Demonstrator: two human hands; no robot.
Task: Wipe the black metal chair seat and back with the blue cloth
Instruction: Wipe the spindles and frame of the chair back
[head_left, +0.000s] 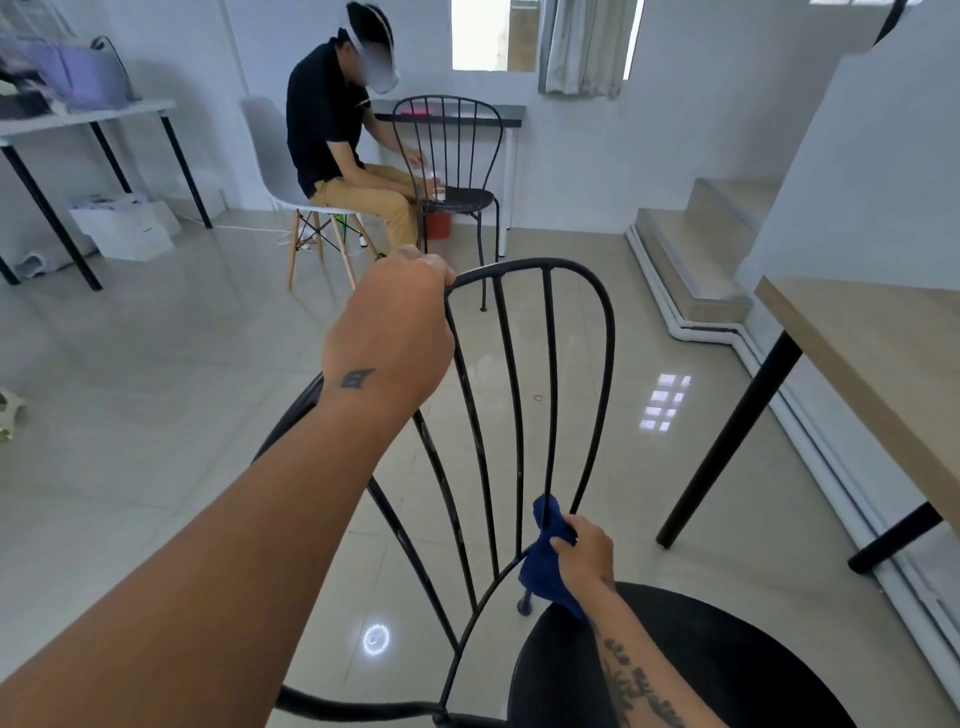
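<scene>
The black metal chair (605, 332) stands right in front of me, its curved back with thin vertical bars facing me and its round black seat (727, 660) at the lower right. My left hand (389, 322) is closed around the top left of the back's rim. My right hand (584, 548) grips the bunched blue cloth (545, 566) and presses it around the lower end of one of the right-hand bars, just above the seat.
A wooden table (883, 343) with black legs stands close on the right. Steps (696, 249) rise at the back right. Across the tiled floor a person (332, 119) sits on a white chair beside a second black metal chair (452, 156). A white desk (83, 119) stands at the far left.
</scene>
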